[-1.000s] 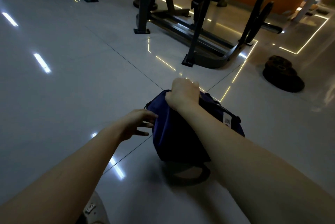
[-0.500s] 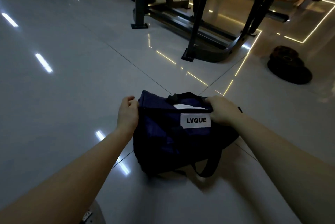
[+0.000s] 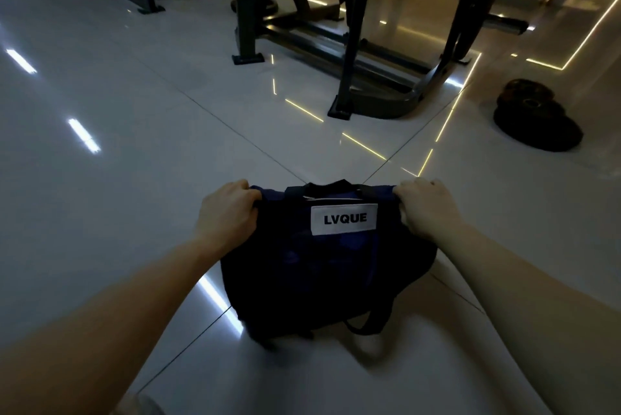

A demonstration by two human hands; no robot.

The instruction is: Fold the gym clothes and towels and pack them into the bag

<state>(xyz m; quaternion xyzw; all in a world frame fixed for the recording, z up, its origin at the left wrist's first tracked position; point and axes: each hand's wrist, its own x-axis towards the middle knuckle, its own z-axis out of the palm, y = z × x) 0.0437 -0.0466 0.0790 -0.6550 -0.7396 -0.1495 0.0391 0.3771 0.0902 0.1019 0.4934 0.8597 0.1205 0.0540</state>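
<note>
Item, our left hand [image 3: 228, 209]: at ten o'clock of the bag, fingers curled over its upper left corner, gripping the fabric. Item, the bag [image 3: 322, 280]: dark navy, soft-sided, standing on the pale tiled floor [image 3: 134, 145] at six o'clock of our view, broad face toward us. Item, its white label [image 3: 343, 219]: reads LVQUE, upright, just under the top edge; a thin pale strip shows above it at the mouth, and we cannot tell whether that is lining or a towel. Item, a gym machine frame [image 3: 349, 55]: at twelve o'clock, well apart from the bag. Item, a dark carry strap [image 3: 369, 324]: hanging in a loop at five o'clock of the bag, resting on the tiles. Item, our right hand [image 3: 426, 209]: at two o'clock of the bag, fingers curled over the upper right corner, holding it likewise. Item, stacked weight plates [image 3: 537, 119]: at two o'clock of our view, well apart. Change noted: a second ago the bag sat end-on with only the right hand clutching its top and the left hand open beside it; it has since been turned to face us and both hands have taken its corners. No loose clothes or towels lie in view, so we judge the packing largely done and the bag being squared up for closing or lifting; whether the top is zipped we cannot tell.
</note>
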